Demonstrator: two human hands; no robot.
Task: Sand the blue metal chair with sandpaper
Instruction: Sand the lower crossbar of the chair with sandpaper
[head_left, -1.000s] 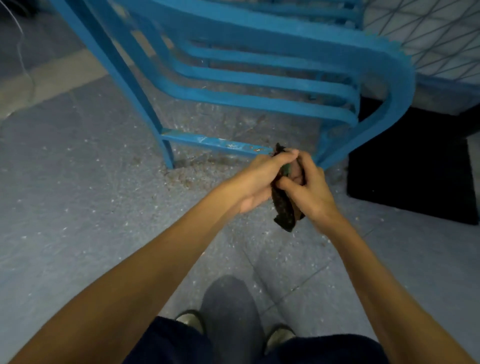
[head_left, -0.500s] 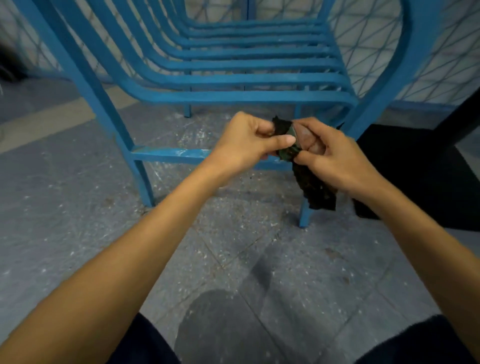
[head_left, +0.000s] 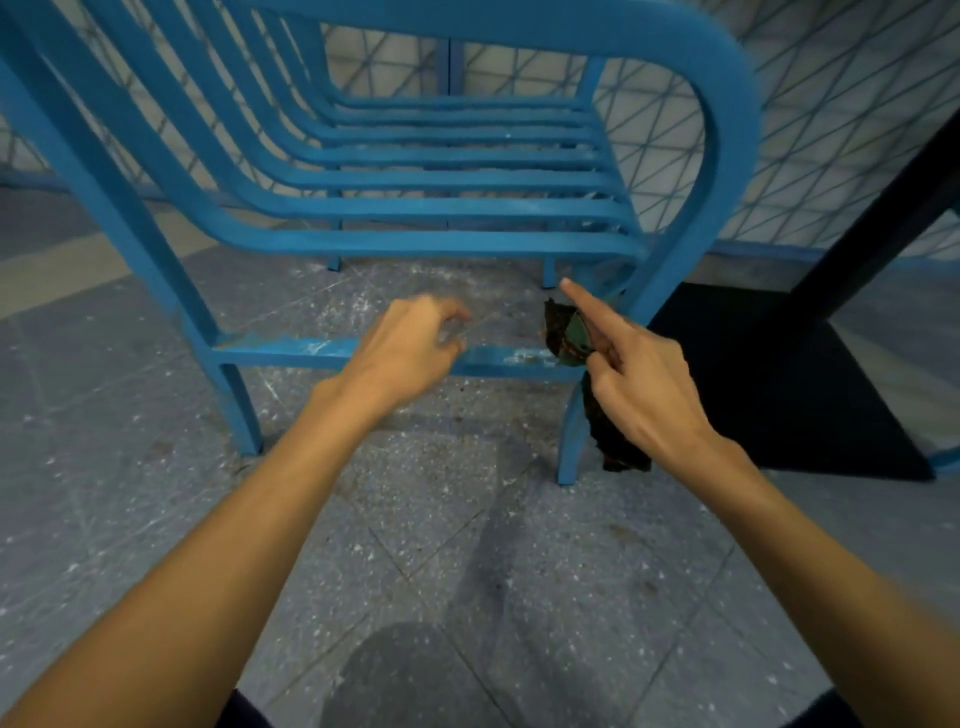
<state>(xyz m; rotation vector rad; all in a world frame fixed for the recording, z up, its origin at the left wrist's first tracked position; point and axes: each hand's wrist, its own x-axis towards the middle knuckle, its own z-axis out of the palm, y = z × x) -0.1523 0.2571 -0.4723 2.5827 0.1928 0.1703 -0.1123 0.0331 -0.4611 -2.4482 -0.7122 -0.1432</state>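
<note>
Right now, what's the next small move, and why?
Probably lower the sandpaper onto the lower crossbar near its right end. The right hand grips it just beside the scuffed, pale patch there; the left hand holds nothing.

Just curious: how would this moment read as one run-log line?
left hand: empty, near rail | right hand: holds sandpaper, forefinger out | rail: paint scuffed | chair: upright
</note>
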